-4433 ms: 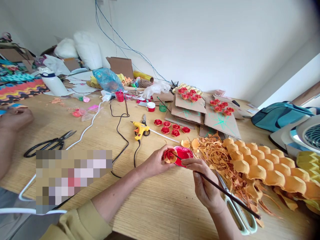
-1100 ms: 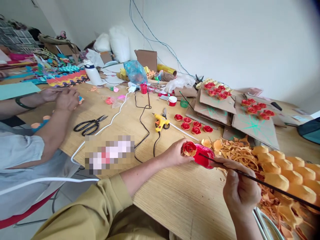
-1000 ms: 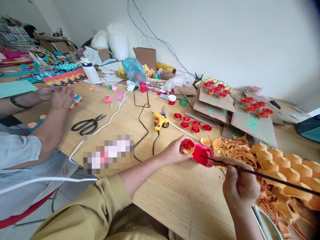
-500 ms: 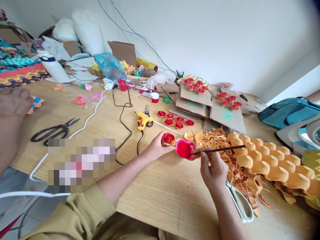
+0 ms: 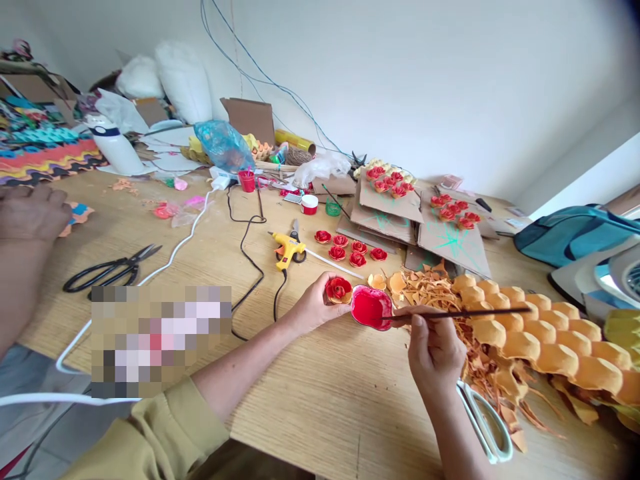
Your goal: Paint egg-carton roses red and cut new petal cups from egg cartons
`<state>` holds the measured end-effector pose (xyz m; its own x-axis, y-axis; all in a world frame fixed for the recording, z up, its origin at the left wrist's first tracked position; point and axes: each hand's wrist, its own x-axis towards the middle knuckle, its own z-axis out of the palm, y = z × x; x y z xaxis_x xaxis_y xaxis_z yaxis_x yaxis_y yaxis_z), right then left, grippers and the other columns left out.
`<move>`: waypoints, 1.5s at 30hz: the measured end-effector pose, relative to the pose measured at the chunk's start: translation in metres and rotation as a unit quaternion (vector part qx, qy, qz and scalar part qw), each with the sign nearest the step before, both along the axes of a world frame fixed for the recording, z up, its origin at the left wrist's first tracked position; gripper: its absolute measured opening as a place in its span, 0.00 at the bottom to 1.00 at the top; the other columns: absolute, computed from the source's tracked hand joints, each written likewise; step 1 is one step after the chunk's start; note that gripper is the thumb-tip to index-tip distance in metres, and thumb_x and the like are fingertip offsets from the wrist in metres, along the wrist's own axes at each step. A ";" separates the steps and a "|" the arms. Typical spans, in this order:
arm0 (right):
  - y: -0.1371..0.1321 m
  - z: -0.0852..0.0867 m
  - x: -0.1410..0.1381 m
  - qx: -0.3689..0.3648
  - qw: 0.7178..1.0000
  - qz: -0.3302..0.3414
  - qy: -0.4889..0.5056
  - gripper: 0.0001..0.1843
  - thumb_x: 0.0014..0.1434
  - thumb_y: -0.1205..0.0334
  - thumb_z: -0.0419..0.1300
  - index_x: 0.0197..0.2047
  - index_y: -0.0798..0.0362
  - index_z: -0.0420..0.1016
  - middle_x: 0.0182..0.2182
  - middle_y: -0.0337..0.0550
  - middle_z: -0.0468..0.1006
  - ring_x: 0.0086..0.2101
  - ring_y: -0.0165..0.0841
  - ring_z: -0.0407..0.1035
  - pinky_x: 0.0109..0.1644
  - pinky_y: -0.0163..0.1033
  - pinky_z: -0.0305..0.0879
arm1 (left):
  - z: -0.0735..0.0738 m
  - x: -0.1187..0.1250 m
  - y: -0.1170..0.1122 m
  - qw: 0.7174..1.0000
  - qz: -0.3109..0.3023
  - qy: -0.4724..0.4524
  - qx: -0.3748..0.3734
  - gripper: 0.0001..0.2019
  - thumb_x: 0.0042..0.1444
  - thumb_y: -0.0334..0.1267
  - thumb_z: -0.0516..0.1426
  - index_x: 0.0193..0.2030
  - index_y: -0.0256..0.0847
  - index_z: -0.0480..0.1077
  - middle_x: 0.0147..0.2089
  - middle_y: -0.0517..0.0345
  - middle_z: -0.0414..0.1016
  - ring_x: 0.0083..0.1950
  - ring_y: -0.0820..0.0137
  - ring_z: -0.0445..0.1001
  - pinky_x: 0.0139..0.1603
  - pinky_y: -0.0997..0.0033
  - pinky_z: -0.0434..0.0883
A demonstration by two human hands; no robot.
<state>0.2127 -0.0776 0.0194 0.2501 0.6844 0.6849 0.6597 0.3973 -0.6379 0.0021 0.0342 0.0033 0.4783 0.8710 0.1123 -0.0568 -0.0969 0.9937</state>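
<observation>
Ideally, the left hand (image 5: 315,304) steadies the red flower (image 5: 339,289) in its grip just beside the paint dish (image 5: 363,291), while the right hand (image 5: 436,343), pinching the brush (image 5: 480,312), wipes excess on the rim before each stroke.

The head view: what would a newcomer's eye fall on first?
The red flower in the left hand, near the middle, would probably draw the eye first, with the bowl of red paint beside it, where the right hand holds a dark brush. Next might come the orange bumpy tray at the right and the yellow glue gun beyond the left hand.
</observation>
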 end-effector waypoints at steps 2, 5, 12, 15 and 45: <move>0.000 0.000 -0.002 0.035 0.997 0.031 0.059 0.05 0.72 0.61 0.56 0.47 0.49 0.73 0.38 0.45 0.84 0.35 0.38 0.82 0.39 0.44 0.80 | -0.001 0.000 0.000 1.000 -0.015 -0.007 -0.001 0.30 0.46 0.46 0.73 0.51 0.41 0.66 0.47 0.54 0.75 0.49 0.64 0.75 0.53 0.65 0.72; 0.000 0.000 -0.006 0.080 0.988 0.088 0.101 0.06 0.73 0.62 0.54 0.48 0.48 0.71 0.43 0.47 0.83 0.44 0.42 0.81 0.47 0.53 0.80 | -0.002 0.001 -0.001 0.999 -0.034 -0.017 0.002 0.30 0.47 0.48 0.73 0.51 0.41 0.67 0.47 0.54 0.75 0.49 0.64 0.75 0.53 0.64 0.73; -0.003 0.003 -0.014 0.078 0.988 0.127 0.029 0.09 0.73 0.66 0.52 0.50 0.48 0.72 0.46 0.48 0.83 0.50 0.42 0.79 0.52 0.54 0.76 | -0.005 0.004 -0.005 0.997 -0.056 -0.036 -0.025 0.31 0.45 0.49 0.75 0.51 0.41 0.68 0.48 0.53 0.77 0.51 0.63 0.77 0.56 0.64 0.73; -0.004 0.003 -0.013 0.072 0.987 0.143 0.007 0.09 0.73 0.67 0.52 0.51 0.48 0.71 0.46 0.49 0.83 0.51 0.42 0.79 0.52 0.53 0.77 | -0.002 0.004 -0.006 0.997 -0.060 -0.041 -0.035 0.32 0.44 0.49 0.75 0.50 0.41 0.68 0.47 0.53 0.76 0.50 0.63 0.77 0.53 0.65 0.73; -0.006 -0.001 -0.016 0.056 0.984 0.166 -0.022 0.11 0.71 0.70 0.53 0.52 0.48 0.70 0.46 0.50 0.82 0.49 0.41 0.80 0.47 0.50 0.80 | 0.002 0.006 -0.013 0.989 0.033 0.065 0.130 0.25 0.49 0.35 0.70 0.52 0.43 0.67 0.51 0.53 0.79 0.49 0.63 0.79 0.51 0.66 0.75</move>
